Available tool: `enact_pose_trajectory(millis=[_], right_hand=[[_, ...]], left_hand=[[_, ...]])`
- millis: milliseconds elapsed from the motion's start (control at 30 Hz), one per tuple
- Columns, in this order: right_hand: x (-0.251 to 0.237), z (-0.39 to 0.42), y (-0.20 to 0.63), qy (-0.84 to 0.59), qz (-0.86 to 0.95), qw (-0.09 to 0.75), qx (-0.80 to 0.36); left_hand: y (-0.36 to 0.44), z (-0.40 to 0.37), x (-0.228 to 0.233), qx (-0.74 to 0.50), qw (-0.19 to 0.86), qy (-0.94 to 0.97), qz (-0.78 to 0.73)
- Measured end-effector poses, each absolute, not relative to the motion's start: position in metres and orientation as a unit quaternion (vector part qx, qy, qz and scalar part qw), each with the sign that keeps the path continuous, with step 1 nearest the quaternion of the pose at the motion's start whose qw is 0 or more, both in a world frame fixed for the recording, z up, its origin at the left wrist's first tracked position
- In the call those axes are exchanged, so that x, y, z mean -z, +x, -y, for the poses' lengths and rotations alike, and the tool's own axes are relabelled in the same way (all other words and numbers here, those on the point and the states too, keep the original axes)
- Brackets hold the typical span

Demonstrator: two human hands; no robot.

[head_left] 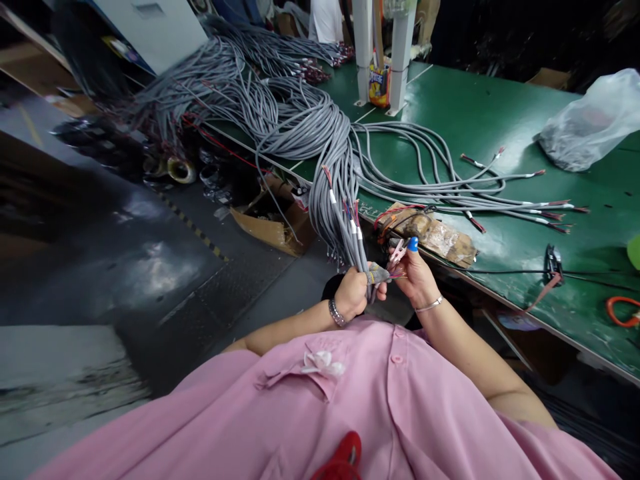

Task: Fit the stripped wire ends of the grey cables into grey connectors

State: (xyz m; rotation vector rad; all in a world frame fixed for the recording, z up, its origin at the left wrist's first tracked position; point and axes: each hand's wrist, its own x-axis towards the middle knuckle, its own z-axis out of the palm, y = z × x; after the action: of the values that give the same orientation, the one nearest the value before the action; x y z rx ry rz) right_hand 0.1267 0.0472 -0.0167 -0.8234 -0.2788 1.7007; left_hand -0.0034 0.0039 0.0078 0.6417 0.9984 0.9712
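Observation:
My left hand (351,292), with a grey cover on its thumb, is closed round the ends of several grey cables (356,252) hanging off the table edge. Thin coloured wires (397,275) stick out of a cable end past that thumb, towards my right hand (417,275). A blue finger cot (413,244) covers one right fingertip. Between the right fingers is a small pinkish clip-like piece (397,253); its exact kind is unclear. White-banded cable ends with red and dark wires (330,187) show above my left hand.
A large heap of grey cables (300,120) covers the green table's (465,113) left part. A taped cardboard piece (433,233) lies at the near edge. Rightward are a plastic bag (593,123), a black clamp-like object (553,265) and orange handles (623,311). White posts (399,67) stand behind.

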Motion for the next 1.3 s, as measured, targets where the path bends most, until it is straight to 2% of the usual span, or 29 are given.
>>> enact_pose_trajectory(millis=[200, 467, 667, 900, 1100, 1300], right_hand=[[0.019, -0.044, 0.126, -0.361, 0.135, 0.576, -0.720], [0.015, -0.035, 0.136, -0.328, 0.154, 0.531, -0.765], [0.013, -0.034, 0.137, -0.344, 0.188, 0.567, -0.724], [0.013, -0.035, 0.137, -0.354, 0.157, 0.563, -0.730], [0.010, -0.034, 0.141, -0.398, 0.204, 0.528, -0.722], [0.008, -0.036, 0.144, -0.379, 0.237, 0.507, -0.737]], left_hand=[[-0.002, -0.005, -0.003, -0.432, 0.722, 0.301, -0.450], [-0.012, 0.007, -0.008, -0.453, 0.718, 0.293, -0.439], [-0.010, 0.005, -0.010, -0.474, 0.713, 0.267, -0.444], [-0.003, 0.002, -0.010, -0.485, 0.705, 0.267, -0.442], [-0.005, 0.001, -0.003, -0.495, 0.708, 0.248, -0.438], [-0.005, 0.003, -0.006, -0.506, 0.711, 0.239, -0.426]])
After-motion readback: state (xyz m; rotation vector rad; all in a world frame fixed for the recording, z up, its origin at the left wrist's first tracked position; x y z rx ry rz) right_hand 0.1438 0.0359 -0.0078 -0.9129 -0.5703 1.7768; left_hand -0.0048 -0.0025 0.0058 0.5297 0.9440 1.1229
